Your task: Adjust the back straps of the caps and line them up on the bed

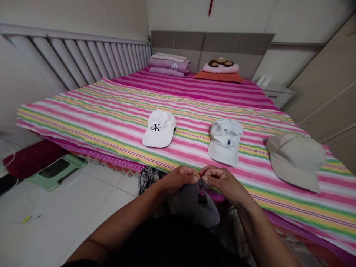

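Gray cap [185,202] is off the bed, in front of the person's dark-clothed torso, just past the near bed edge. Narrow strap end points up and away from the person, toward the bed. Long axis runs from the fingertips back down toward the lap, lower end drifting a bit to the person's right. Dark opening near the strap faces up. Brim: can't make it out.

Fingers: left hand [180,180] and right hand [222,181] both pinched narrow, thumb against index, on the strap end. Tips almost meet there. Cap body hangs below and on the near side of the fingers, between the two forearms; palms not around it.

Beyond the hands, three caps in a spaced row on the striped sheet [111,111], brims toward the near edge. White cap [160,128] with dark lettering on the left, pale cap [226,141] with a small dark emblem in the middle, beige cap [297,159] on the right. None touching.

Further out: lilac folded bedding [169,66] and a pink-and-orange stack [219,72] by the headboard [219,42]. Green stool [58,170] on the tiled floor, left side. Nightstand [278,97] far right.
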The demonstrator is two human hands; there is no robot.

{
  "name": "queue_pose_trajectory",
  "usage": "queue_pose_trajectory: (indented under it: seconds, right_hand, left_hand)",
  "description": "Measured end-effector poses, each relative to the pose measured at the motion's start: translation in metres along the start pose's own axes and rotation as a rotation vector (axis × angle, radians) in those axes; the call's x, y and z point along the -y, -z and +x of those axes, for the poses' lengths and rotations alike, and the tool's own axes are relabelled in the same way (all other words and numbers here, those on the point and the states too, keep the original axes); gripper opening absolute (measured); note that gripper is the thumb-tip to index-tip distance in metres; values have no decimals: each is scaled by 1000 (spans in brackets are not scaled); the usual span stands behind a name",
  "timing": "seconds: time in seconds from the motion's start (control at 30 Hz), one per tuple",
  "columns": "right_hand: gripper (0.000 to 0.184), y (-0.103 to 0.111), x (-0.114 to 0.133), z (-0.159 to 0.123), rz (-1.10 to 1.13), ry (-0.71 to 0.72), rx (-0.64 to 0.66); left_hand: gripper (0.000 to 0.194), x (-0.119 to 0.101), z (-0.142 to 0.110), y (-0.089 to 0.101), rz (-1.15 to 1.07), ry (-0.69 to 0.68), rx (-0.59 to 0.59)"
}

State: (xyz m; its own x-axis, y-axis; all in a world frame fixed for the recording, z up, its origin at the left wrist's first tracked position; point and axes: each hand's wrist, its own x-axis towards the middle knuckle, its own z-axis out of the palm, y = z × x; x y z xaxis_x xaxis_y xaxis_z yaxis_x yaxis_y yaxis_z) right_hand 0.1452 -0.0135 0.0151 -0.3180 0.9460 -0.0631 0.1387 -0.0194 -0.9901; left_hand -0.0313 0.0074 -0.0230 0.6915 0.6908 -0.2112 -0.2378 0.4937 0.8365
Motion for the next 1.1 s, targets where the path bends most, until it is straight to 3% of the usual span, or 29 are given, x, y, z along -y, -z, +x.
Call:
queue_pose_trajectory:
  seconds: [0.37, 0.73, 1.0, 1.1]
  right_hand:
    - [21, -4, -1, -8, 79, -50, -126]
    - [21, -8, 1, -9, -3, -16, -115]
    - [15, -16, -2, -14, -155, 90, -235]
    - [11, -19, -4, -17, -388, 297, -418]
  left_hand:
    - [26, -1, -1, 3, -78, -41, 19]
    - [26, 0, 0, 1, -85, -29, 21]
    - [28, 0, -1, 1, -96, -29, 27]
    - [28, 1, 0, 1, -99, -50, 21]
